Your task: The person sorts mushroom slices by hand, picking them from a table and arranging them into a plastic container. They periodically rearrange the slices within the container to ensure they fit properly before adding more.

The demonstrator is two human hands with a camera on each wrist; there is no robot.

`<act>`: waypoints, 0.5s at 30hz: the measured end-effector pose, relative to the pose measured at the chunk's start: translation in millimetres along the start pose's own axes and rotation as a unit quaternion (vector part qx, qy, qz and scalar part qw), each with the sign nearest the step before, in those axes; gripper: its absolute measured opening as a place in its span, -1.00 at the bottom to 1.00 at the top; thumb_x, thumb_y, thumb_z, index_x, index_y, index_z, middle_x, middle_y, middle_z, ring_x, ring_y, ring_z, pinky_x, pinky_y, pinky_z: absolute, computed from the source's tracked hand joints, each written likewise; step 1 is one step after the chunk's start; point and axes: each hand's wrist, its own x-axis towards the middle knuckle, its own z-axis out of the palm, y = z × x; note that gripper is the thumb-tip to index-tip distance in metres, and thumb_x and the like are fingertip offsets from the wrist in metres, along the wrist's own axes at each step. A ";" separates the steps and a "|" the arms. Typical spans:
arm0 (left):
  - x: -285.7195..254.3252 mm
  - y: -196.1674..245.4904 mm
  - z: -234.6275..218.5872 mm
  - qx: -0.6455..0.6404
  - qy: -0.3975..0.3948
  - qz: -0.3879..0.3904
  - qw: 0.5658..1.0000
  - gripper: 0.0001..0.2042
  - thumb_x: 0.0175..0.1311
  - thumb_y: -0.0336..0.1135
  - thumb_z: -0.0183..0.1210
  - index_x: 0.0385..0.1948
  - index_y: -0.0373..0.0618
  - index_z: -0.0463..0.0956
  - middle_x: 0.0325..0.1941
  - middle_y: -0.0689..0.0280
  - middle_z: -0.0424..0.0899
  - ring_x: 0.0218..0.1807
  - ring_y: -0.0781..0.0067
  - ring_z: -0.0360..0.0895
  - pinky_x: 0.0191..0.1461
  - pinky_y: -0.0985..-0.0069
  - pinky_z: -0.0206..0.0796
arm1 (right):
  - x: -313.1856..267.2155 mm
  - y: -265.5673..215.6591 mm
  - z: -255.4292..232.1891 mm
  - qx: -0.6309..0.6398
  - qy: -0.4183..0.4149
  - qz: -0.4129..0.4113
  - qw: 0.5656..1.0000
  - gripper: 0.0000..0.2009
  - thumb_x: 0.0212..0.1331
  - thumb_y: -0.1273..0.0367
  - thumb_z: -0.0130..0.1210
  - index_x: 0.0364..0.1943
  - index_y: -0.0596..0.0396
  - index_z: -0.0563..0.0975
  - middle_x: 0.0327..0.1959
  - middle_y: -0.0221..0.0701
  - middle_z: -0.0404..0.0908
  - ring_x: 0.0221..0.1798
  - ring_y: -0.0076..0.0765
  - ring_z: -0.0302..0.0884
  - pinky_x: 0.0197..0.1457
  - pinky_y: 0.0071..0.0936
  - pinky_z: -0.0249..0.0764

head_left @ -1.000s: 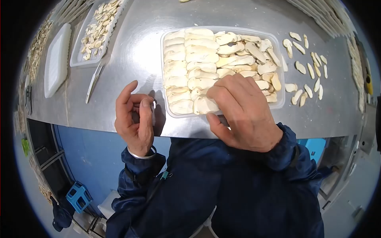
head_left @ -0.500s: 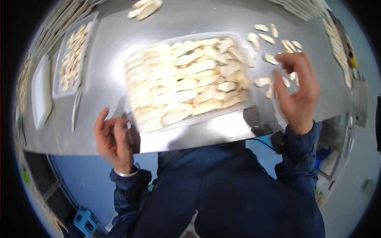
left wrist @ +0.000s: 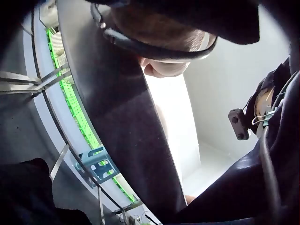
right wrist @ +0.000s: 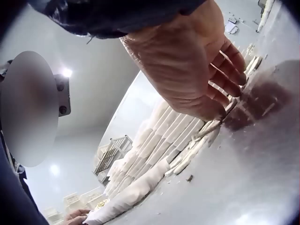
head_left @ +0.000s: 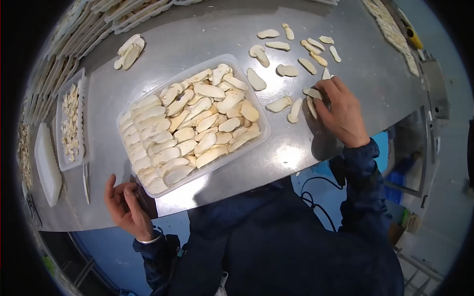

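We find the pale slice [head_left: 311,92] at the fingertips of the right hand [head_left: 343,111], whose thumb and index finger look nearly closed, pinching its near end just above the bench [head_left: 106,89]. It looks like cut mushroom; we judge it light, a little soft, and apt to snap or bruise if squeezed. We would take it by its long edges, thumb against index, with little pressure. More loose slices [head_left: 287,70] lie scattered beyond and to the left of that hand. Between the two hands sits the clear tray [head_left: 265,129], covered with overlapping slices. The left hand [head_left: 127,207] rests beside its near left corner, fingers loosely bent; we see nothing in it. Past the left hand lie a slim white tool [head_left: 86,183] and a smaller tray [head_left: 83,108] of pieces.
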 end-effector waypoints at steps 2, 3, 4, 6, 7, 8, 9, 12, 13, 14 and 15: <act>-0.2 -2.3 -0.5 0.002 0.003 0.005 1.000 -0.64 0.39 -0.47 -0.02 0.20 -0.29 0.28 -0.32 0.31 0.56 -0.42 0.73 0.35 -0.38 0.78 0.15 | 2.2 3.5 3.0 0.002 -0.002 0.008 1.000 -0.80 0.02 0.46 0.15 -0.25 0.19 0.48 -0.33 -0.16 0.47 -0.27 0.07 0.45 -0.20 -0.16 0.40; -0.2 -2.2 -0.2 0.006 0.004 0.011 1.000 -0.64 0.39 -0.48 -0.02 0.20 -0.29 0.28 -0.31 0.31 0.56 -0.42 0.73 0.34 -0.38 0.78 0.15 | 2.8 4.5 3.3 0.010 -0.007 0.016 1.000 -0.80 0.01 0.46 0.14 -0.26 0.20 0.47 -0.33 -0.15 0.47 -0.27 0.06 0.46 -0.20 -0.17 0.40; 0.0 -1.7 1.1 0.010 0.005 0.016 1.000 -0.64 0.39 -0.48 -0.02 0.20 -0.29 0.28 -0.31 0.31 0.56 -0.43 0.73 0.34 -0.38 0.78 0.15 | 2.8 5.5 3.4 0.018 -0.012 0.025 0.999 -0.80 0.01 0.46 0.14 -0.26 0.21 0.47 -0.32 -0.15 0.47 -0.27 0.06 0.47 -0.20 -0.18 0.40; -0.8 0.2 -0.7 0.017 0.004 0.005 1.000 -0.63 0.38 -0.49 -0.02 0.20 -0.30 0.28 -0.30 0.29 0.56 -0.39 0.70 0.38 -0.31 0.76 0.21 | 3.8 7.5 3.6 0.028 -0.010 0.026 0.999 -0.81 0.00 0.47 0.14 -0.28 0.22 0.46 -0.32 -0.15 0.47 -0.27 0.04 0.47 -0.21 -0.20 0.40; -1.2 -1.0 -1.4 0.028 0.001 0.006 1.000 -0.63 0.39 -0.48 -0.02 0.22 -0.27 0.27 -0.28 0.32 0.55 -0.34 0.71 0.34 -0.25 0.75 0.18 | 4.1 8.2 2.2 0.032 -0.002 0.022 0.999 -0.81 0.00 0.48 0.13 -0.28 0.22 0.46 -0.33 -0.16 0.47 -0.27 0.02 0.48 -0.21 -0.21 0.40; -0.6 -0.8 -0.6 0.027 0.001 0.010 1.000 -0.63 0.39 -0.47 -0.02 0.22 -0.28 0.27 -0.28 0.32 0.55 -0.34 0.71 0.34 -0.24 0.75 0.18 | 6.7 3.1 3.1 0.035 0.008 0.018 0.999 -0.82 -0.01 0.49 0.13 -0.29 0.23 0.46 -0.33 -0.16 0.47 -0.27 0.01 0.48 -0.21 -0.22 0.40; -0.4 0.2 0.4 0.026 0.000 0.015 1.000 -0.63 0.39 -0.47 -0.02 0.22 -0.29 0.27 -0.28 0.32 0.55 -0.34 0.70 0.35 -0.22 0.74 0.19 | 12.6 -11.0 -0.1 0.047 0.013 0.000 0.999 -0.82 -0.01 0.49 0.13 -0.30 0.22 0.46 -0.33 -0.17 0.47 -0.28 -0.01 0.48 -0.21 -0.23 0.40; 1.6 4.4 0.0 0.033 -0.002 0.013 0.999 -0.63 0.36 -0.50 -0.01 0.19 -0.32 0.29 -0.31 0.28 0.57 -0.35 0.67 0.41 -0.22 0.72 0.24 | 33.5 -59.9 -16.7 0.062 0.045 -0.080 0.994 -0.84 -0.04 0.51 0.15 -0.34 0.20 0.46 -0.33 -0.22 0.47 -0.28 -0.06 0.48 -0.22 -0.27 0.40; 2.0 4.5 -0.8 0.029 0.001 0.009 1.000 -0.64 0.34 -0.53 0.01 0.17 -0.33 0.31 -0.33 0.25 0.59 -0.35 0.63 0.46 -0.22 0.69 0.29 | 41.5 -74.5 -13.3 0.069 0.044 -0.122 0.989 -0.84 -0.05 0.51 0.15 -0.34 0.20 0.46 -0.33 -0.23 0.47 -0.27 -0.06 0.47 -0.21 -0.27 0.40; 2.2 4.7 -0.9 0.043 0.005 0.017 0.999 -0.64 0.32 -0.54 0.02 0.16 -0.34 0.33 -0.35 0.24 0.60 -0.36 0.63 0.46 -0.25 0.69 0.28 | 50.9 -89.1 -9.2 0.075 0.043 -0.164 0.983 -0.84 -0.05 0.50 0.15 -0.35 0.19 0.46 -0.33 -0.23 0.46 -0.26 -0.06 0.47 -0.20 -0.26 0.39; 2.1 5.3 -0.8 0.037 0.005 0.013 0.999 -0.64 0.31 -0.54 0.03 0.15 -0.34 0.33 -0.35 0.23 0.60 -0.37 0.63 0.46 -0.25 0.69 0.28 | 59.7 -102.7 -4.2 0.080 0.041 -0.207 0.974 -0.84 -0.06 0.50 0.14 -0.35 0.19 0.45 -0.34 -0.24 0.46 -0.25 -0.06 0.46 -0.19 -0.26 0.39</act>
